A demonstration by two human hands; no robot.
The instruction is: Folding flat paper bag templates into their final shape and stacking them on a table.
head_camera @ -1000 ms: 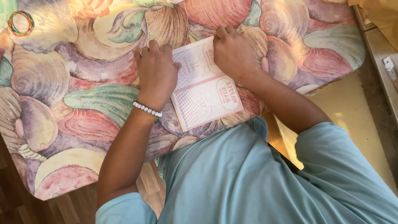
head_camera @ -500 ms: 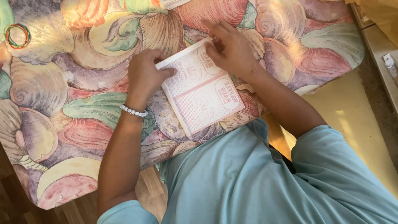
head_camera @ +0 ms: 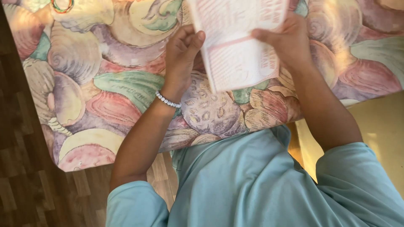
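At the bottom of the frame a light blue shirt is seen. The table edge is met by wooden floor at lower left. A thin printed paper sheet, blurred, is clamped at upper centre by the left hand and right hand above the shell-patterned cloth.

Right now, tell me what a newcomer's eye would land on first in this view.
First, the white paper sheet with red print, lifted at top centre between the left hand and the right hand, each pinching one edge. Next, the seashell-patterned cloth in pastel pinks, greens and purples spread beneath them. A beaded bracelet glints on the left wrist, and a small coloured ring lies top left.
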